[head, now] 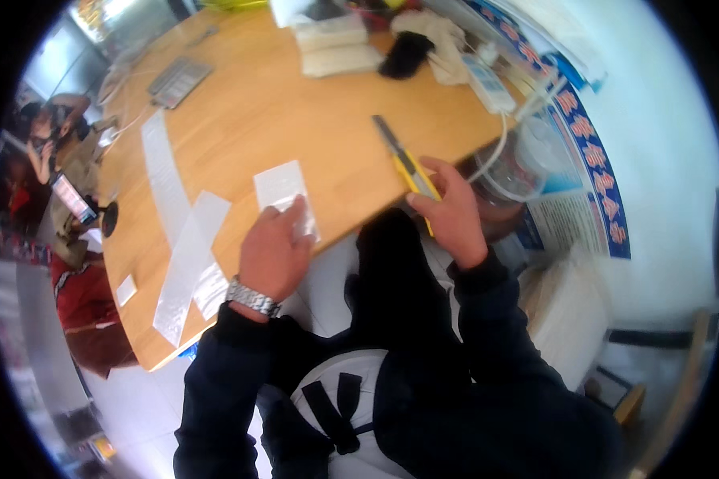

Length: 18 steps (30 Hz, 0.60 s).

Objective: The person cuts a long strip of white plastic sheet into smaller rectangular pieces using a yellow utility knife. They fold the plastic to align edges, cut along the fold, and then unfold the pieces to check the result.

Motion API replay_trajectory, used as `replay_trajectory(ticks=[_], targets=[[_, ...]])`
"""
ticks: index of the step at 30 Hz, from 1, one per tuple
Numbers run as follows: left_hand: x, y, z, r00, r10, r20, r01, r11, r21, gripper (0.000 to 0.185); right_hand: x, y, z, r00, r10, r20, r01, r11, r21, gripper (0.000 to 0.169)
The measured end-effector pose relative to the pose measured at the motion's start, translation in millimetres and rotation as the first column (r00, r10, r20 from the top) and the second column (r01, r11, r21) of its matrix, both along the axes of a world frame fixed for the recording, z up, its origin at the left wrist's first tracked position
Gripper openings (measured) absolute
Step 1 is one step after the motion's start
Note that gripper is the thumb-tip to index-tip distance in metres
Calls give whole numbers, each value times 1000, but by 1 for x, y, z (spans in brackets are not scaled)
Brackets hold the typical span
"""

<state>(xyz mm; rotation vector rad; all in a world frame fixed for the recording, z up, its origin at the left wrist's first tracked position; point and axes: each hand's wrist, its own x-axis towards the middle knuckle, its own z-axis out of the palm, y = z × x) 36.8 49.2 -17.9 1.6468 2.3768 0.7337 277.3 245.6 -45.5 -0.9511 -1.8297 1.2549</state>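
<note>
My right hand (pixel 452 209) grips a yellow snap-off utility knife (pixel 404 164) at the table's near edge, its blade out and pointing up and away to the left. My left hand (pixel 275 248), with a metal-band watch at the wrist, lies on a short whitish glossy sheet (pixel 280 181) on the wooden table (pixel 335 126). Its fingertips press the sheet; whether they pinch it I cannot tell. To the left, a long pale strip (pixel 163 173) lies partly under another strip (pixel 192 269). A further white piece (pixel 211 290) shows beside them, and a small white square (pixel 126 290) lies near the left edge.
A calculator (pixel 180 82) lies at the back left. Folded white cloths (pixel 338 54), a black item (pixel 406 55) and a power strip (pixel 488 84) with a cable occupy the far right. A clear plastic container (pixel 518 161) stands beyond the right edge. A person (pixel 60 132) is at the far left, near a phone on a stand (pixel 73 197).
</note>
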Motion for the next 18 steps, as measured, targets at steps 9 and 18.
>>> replay_trajectory(ticks=[9, 18], targets=[[3, 6, 1, 1000, -21, 2, 21, 999, -32, 64, 74, -50, -11, 938, 119, -326, -314, 693, -649, 39], [1, 5, 3, 999, -36, -4, 35, 997, -63, 63, 83, -58, -6, 961, 219, -170, -277, 744, -608, 36]])
